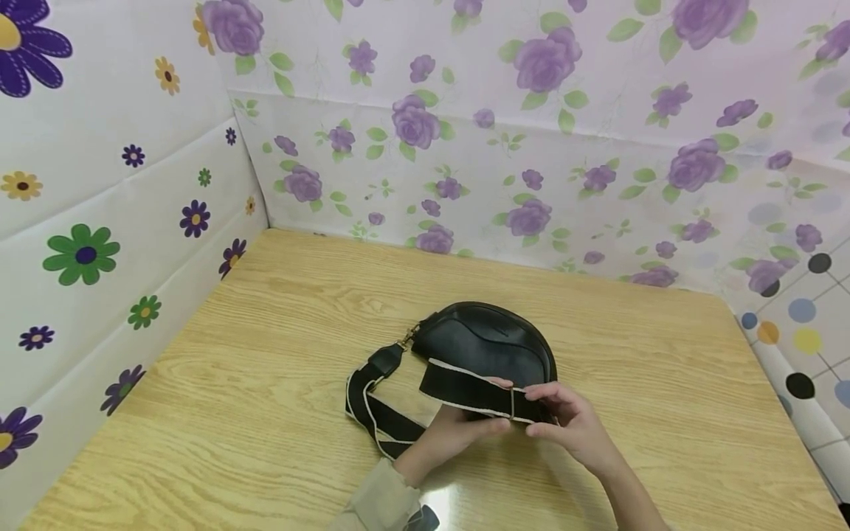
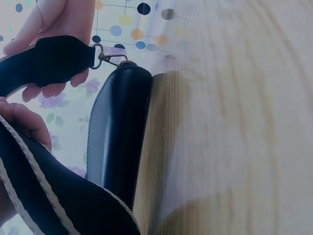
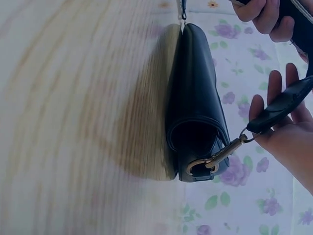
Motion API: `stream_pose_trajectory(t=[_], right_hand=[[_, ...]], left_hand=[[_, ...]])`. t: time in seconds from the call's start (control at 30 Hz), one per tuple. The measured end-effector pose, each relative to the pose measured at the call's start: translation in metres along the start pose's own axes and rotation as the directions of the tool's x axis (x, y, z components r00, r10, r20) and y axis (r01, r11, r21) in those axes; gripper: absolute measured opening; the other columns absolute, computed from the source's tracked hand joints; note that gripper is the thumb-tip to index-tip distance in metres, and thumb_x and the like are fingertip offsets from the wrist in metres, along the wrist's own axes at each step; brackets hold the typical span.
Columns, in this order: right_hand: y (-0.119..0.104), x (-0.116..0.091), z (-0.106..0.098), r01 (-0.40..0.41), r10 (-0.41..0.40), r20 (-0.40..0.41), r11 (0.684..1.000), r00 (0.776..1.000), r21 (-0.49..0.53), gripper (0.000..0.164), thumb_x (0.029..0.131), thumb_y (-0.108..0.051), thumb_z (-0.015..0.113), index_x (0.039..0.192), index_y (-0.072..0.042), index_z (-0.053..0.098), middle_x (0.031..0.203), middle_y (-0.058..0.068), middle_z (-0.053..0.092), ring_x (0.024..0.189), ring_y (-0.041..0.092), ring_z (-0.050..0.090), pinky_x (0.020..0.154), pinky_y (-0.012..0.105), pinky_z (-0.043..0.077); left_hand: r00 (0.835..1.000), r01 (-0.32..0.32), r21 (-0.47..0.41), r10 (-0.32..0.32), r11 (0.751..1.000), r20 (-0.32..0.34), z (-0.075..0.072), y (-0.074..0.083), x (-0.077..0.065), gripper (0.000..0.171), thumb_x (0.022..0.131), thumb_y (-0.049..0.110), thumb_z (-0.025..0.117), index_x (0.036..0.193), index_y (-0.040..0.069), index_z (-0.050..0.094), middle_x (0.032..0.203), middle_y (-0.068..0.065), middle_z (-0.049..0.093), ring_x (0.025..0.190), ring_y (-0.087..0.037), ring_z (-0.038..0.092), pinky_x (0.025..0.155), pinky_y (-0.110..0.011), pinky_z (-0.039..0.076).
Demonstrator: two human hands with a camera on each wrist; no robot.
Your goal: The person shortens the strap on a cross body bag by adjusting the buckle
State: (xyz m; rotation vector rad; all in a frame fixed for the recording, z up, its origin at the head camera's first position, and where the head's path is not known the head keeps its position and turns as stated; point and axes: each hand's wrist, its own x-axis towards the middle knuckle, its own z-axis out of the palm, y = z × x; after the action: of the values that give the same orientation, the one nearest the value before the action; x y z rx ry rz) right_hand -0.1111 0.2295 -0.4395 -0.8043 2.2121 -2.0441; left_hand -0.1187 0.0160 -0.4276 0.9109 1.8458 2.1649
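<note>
A black half-moon crossbody bag (image 1: 488, 339) lies on the wooden table, and its black strap with pale edges (image 1: 465, 387) is raised in front of it. My left hand (image 1: 451, 435) holds the strap beside a thin metal slider (image 1: 512, 404), thumb in front and fingers behind. At the slider's right, my right hand (image 1: 574, 428) pinches the strap with thumb and index finger. In the right wrist view, the strap's leather end (image 3: 281, 105) crosses this hand's other, straighter fingers, joined to the bag by a gold-coloured clasp (image 3: 225, 152).
The strap's other end, with a leather tab (image 1: 385, 360), loops on the table (image 1: 279, 383) left of the bag. A small dark object (image 1: 423, 518) shows beside the left sleeve (image 1: 385, 495). Flower-printed sheets (image 1: 398, 177) wall the table's back and left.
</note>
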Motion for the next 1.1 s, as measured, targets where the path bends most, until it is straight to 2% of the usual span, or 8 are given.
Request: stream_pose_trajectory(t=[0.1, 0.33, 0.63, 0.87, 1.1], right_hand=[[0.0005, -0.0007, -0.0001, 0.025, -0.025, -0.011, 1.000, 1.000, 0.018, 0.034, 0.072, 0.009, 0.067, 0.101, -0.006, 0.061, 0.113, 0.000, 0.056, 0.104, 0.013, 0.050, 0.081, 0.023, 0.044], [-0.0015, 0.0018, 0.0007, 0.081, -0.081, -0.012, 0.995, 0.997, 0.061, 0.030, 0.072, 0.009, 0.067, 0.101, 0.000, 0.065, 0.109, 0.002, 0.057, 0.101, 0.014, 0.051, 0.079, 0.022, 0.045], [-0.0019, 0.0016, 0.0017, 0.069, -0.067, -0.025, 0.994, 0.997, 0.084, 0.030, 0.072, 0.011, 0.067, 0.100, 0.004, 0.065, 0.106, 0.003, 0.058, 0.098, 0.014, 0.053, 0.075, 0.022, 0.046], [-0.0034, 0.0022, 0.0019, 0.069, -0.067, -0.019, 0.992, 0.998, 0.104, 0.029, 0.072, 0.009, 0.068, 0.100, 0.004, 0.065, 0.107, 0.003, 0.058, 0.097, 0.014, 0.052, 0.074, 0.023, 0.047], [-0.0059, 0.0038, 0.0039, 0.069, -0.068, -0.009, 0.990, 0.998, 0.121, 0.029, 0.072, 0.010, 0.067, 0.100, 0.003, 0.065, 0.107, 0.003, 0.058, 0.096, 0.015, 0.053, 0.073, 0.023, 0.047]], left_hand=[[1.000, 0.002, 0.007, -0.002, 1.000, -0.011, 0.0000, 0.0003, 0.0003, 0.044, 0.078, -0.002, 0.066, 0.118, -0.006, 0.049, 0.119, -0.020, 0.051, 0.108, -0.013, 0.048, 0.093, -0.030, 0.037], [1.000, 0.019, 0.013, -0.019, 1.000, -0.025, -0.0007, 0.0009, 0.0006, 0.043, 0.078, -0.001, 0.066, 0.118, -0.005, 0.050, 0.119, -0.019, 0.051, 0.108, -0.013, 0.047, 0.093, -0.030, 0.036], [0.999, 0.021, -0.010, -0.021, 1.000, -0.027, 0.0007, -0.0016, 0.0000, 0.044, 0.078, -0.003, 0.066, 0.118, -0.007, 0.049, 0.118, -0.021, 0.051, 0.107, -0.012, 0.048, 0.092, -0.030, 0.038], [1.000, -0.007, -0.028, 0.007, 1.000, -0.009, 0.0021, -0.0048, 0.0007, 0.044, 0.079, -0.001, 0.065, 0.118, -0.008, 0.048, 0.119, -0.024, 0.049, 0.107, -0.012, 0.048, 0.091, -0.030, 0.038], [1.000, 0.029, -0.026, -0.029, 0.999, 0.004, 0.0025, -0.0028, 0.0015, 0.045, 0.079, -0.001, 0.065, 0.119, -0.007, 0.048, 0.121, -0.021, 0.049, 0.108, -0.014, 0.048, 0.092, -0.029, 0.038]])
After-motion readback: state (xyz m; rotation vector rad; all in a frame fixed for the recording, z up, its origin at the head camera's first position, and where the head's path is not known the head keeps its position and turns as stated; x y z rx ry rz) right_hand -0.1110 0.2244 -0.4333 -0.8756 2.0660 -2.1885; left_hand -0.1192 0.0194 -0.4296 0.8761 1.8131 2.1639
